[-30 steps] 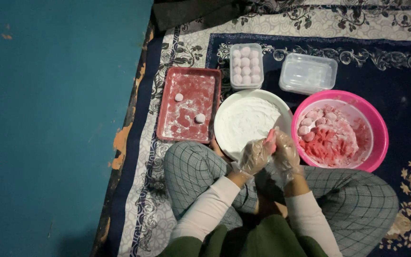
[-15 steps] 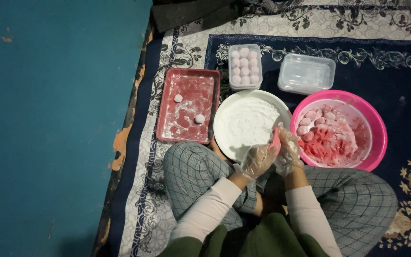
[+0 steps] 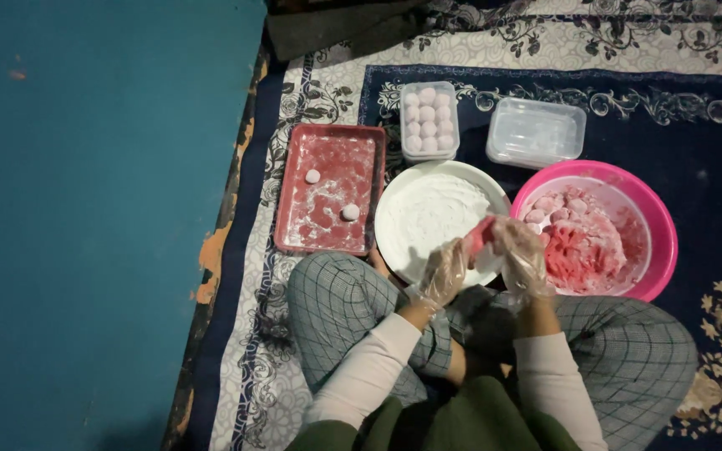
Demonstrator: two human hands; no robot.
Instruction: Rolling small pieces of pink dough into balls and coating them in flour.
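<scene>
We held a small pink lump point(image 3: 480, 235) between both gloved hands, above the near edge of the white plate point(image 3: 403, 219); it looked soft and dusted white. Our left hand point(image 3: 444, 271) cupped it from below with fingers curled, and our right hand point(image 3: 518, 255) closed its fingers on it from the side. The plate held white powder. Just right of it, the pink bowl point(image 3: 660, 225) held pink dough and several pale balls. The red tray point(image 3: 361, 142) to the left carried two balls point(image 3: 350, 212) in flour. Beyond, one clear box point(image 3: 429, 121) was filled with balls; the other box point(image 3: 535, 134) looked empty.
</scene>
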